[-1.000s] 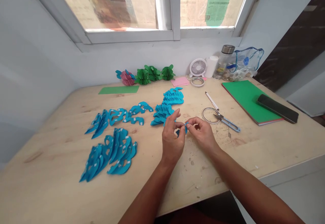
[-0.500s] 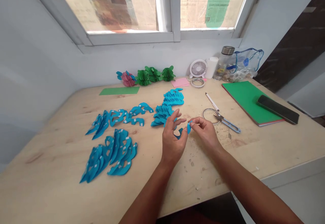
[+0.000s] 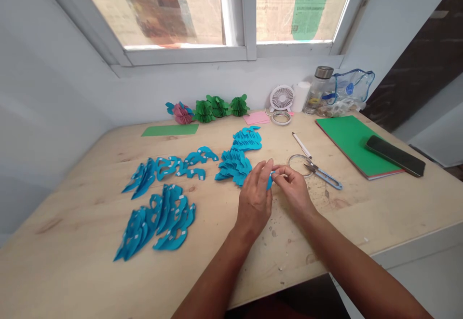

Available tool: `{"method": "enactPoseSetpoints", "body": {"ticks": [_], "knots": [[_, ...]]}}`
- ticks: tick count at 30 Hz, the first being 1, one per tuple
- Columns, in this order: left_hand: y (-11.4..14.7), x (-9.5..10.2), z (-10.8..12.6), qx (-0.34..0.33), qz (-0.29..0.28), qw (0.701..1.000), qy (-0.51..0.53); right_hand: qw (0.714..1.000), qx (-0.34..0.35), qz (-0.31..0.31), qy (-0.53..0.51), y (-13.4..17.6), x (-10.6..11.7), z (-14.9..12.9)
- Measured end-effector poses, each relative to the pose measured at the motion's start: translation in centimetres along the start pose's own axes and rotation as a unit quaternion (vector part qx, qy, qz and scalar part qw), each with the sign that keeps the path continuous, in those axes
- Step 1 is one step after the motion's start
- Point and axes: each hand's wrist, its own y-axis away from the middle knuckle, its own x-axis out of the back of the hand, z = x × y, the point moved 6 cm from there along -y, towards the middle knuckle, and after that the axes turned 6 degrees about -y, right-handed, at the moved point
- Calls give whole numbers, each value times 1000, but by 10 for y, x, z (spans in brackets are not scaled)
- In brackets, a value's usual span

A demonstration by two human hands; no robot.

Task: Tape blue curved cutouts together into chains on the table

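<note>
Between my hands is a small blue paper cutout [image 3: 270, 182], mostly covered by fingers, with a white patch near its top. My right hand [image 3: 291, 186] pinches its upper edge between thumb and fingertips. My left hand [image 3: 255, 198] is closed about its left side, fingers together and the thumb hidden behind them. Just beyond my left hand lies a fanned bunch of blue folded paper cutouts [image 3: 233, 164], with a second bunch [image 3: 248, 138] behind it. Further left are more blue cutouts with white tape squares, in a back row [image 3: 168, 167] and a front group [image 3: 155, 222].
Thread snips [image 3: 323, 174] and a tape ring [image 3: 294, 162] lie right of my hands, a pen [image 3: 302, 145] behind. A phone [image 3: 396, 156] rests on green sheets [image 3: 356, 145]. Along the wall stand green paper shapes [image 3: 219, 106], a small fan [image 3: 282, 98] and a bottle [image 3: 318, 91].
My left hand's raised, spread fingers have come down and together over the blue cutout, moving slightly right. My right hand keeps its pinch in nearly the same place.
</note>
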Motion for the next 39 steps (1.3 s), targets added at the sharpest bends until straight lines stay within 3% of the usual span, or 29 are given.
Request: {"method": "enactPoseSetpoints", "body": {"ticks": [8,11,16,20,23,28,39], "knots": [[1,1,-4,36,1,998,57,999,-16,-4,-27,1,-1,-3],[2,2,-8,82,5,990,118,999,-20,12,-45,1,0,-6],[2,1,-23,201,21,936,288,999,-22,45,-16,-1,7,-6],[2,-1,-30,241,50,888,389,998,-30,36,36,-1,8,-4],[2,-1,-33,259,66,864,427,996,9,16,85,-1,6,-7],[2,1,-36,270,82,846,453,987,87,-8,134,-1,3,-11],[2,-3,-38,307,87,808,495,982,110,-12,155,0,2,-9]]}}
